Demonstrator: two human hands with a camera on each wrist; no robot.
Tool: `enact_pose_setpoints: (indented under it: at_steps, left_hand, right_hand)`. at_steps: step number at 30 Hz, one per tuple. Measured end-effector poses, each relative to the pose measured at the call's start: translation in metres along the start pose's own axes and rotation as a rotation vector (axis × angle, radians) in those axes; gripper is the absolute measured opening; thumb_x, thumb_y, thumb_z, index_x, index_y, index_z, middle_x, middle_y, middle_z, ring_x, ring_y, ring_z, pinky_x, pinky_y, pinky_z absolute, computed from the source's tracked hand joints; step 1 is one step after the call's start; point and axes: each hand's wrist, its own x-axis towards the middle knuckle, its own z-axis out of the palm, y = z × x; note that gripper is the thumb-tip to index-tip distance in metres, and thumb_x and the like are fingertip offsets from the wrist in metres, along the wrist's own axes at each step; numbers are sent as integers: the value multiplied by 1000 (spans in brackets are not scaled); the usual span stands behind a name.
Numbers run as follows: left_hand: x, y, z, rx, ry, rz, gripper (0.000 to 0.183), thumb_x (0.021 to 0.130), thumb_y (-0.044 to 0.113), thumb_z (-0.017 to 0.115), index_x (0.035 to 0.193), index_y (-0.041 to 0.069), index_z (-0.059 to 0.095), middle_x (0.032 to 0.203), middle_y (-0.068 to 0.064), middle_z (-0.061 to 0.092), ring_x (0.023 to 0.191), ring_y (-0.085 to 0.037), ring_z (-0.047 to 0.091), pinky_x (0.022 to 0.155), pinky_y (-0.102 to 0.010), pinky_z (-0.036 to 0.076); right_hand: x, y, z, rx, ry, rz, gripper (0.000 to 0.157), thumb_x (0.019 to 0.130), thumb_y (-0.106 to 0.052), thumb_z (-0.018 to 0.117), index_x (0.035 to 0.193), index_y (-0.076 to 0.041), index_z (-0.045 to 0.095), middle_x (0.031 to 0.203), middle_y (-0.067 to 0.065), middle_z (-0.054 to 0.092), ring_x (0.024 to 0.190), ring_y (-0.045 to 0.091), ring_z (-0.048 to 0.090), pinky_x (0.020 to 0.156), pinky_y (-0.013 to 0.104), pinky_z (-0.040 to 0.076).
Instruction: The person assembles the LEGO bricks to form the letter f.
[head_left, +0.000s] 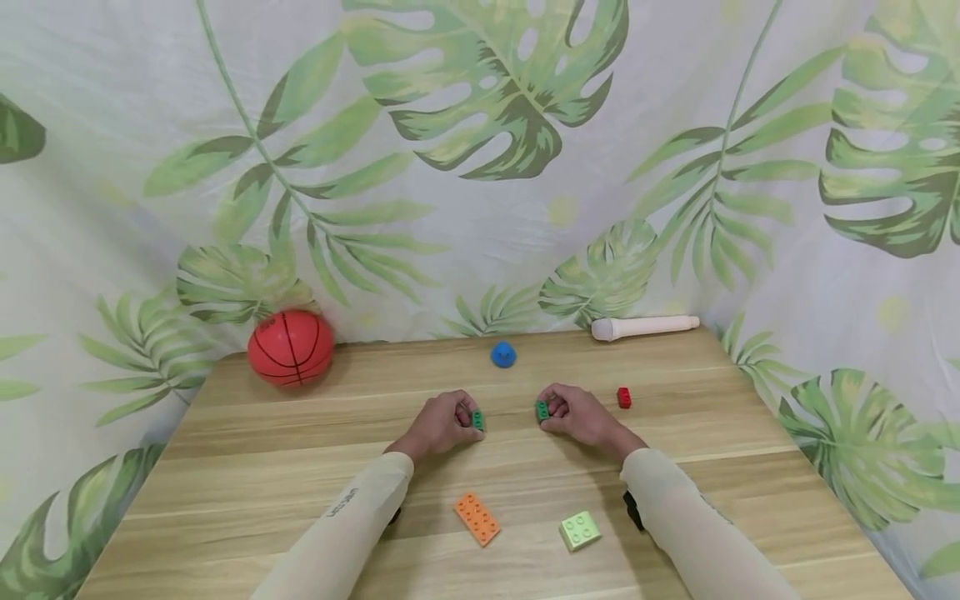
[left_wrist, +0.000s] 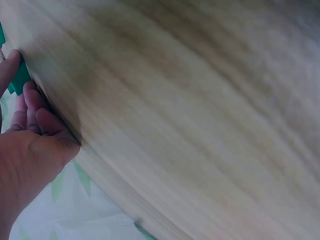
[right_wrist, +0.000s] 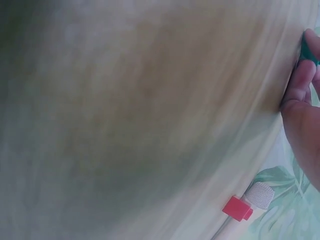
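Note:
Near the middle of the table, my left hand (head_left: 446,421) pinches a small green toy brick (head_left: 477,420) between thumb and fingers. My right hand (head_left: 578,414) pinches a second green brick (head_left: 542,410), facing the first across a short gap. In the left wrist view the left hand's green brick (left_wrist: 21,80) shows partly behind the fingers. Only a sliver of the right hand's green brick (right_wrist: 308,51) appears at the edge of the right wrist view. A small red brick (head_left: 624,397) lies to the right of my right hand.
Closer to me lie an orange brick (head_left: 477,518) and a light green brick (head_left: 580,531). Along the back of the wooden table (head_left: 247,467) stand a red ball (head_left: 291,347), a blue rounded toy (head_left: 503,355) and a white microphone (head_left: 645,327). A leaf-patterned cloth (head_left: 480,225) hangs behind.

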Motion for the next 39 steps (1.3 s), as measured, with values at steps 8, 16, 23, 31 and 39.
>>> enact_pose_setpoints:
  at_steps: [8,16,23,31,39]
  left_hand:
    - [-1,0,0,-20,2,-1,30,84,6,91,103,5,68,88,-7,69,79,-12,59,73,-26,50]
    - [1,-1,-1,-25,-5,-9,30,84,7,92,103,6,68,89,-7,69,79,-12,59,74,-25,50]
    - [1,-2,-1,-18,-14,10,30,83,9,93,100,6,68,87,-6,70,78,-11,59,73,-24,50]
    - [2,-6,1,15,-4,33,29,84,14,93,100,7,71,83,-2,69,76,-10,58,71,-22,48]
    - [2,-5,0,22,-5,17,30,83,14,94,101,7,72,86,-2,70,78,-11,59,74,-24,50]
  right_hand:
    - [1,-11,4,21,15,55,27,95,-7,81,117,0,68,111,14,71,100,19,69,86,28,56]
    - [10,-46,32,11,8,1,26,95,-7,81,119,-3,70,109,11,76,97,17,74,80,27,59]
    - [23,-69,57,41,-1,-109,29,94,-3,80,121,-5,69,116,12,75,103,23,76,85,31,62]
    - [29,-71,69,9,15,-161,29,90,1,84,115,-7,72,112,12,78,102,25,79,87,32,64]
    - [31,-71,70,16,23,-180,26,88,2,86,108,-7,73,110,11,78,101,25,79,86,31,64]
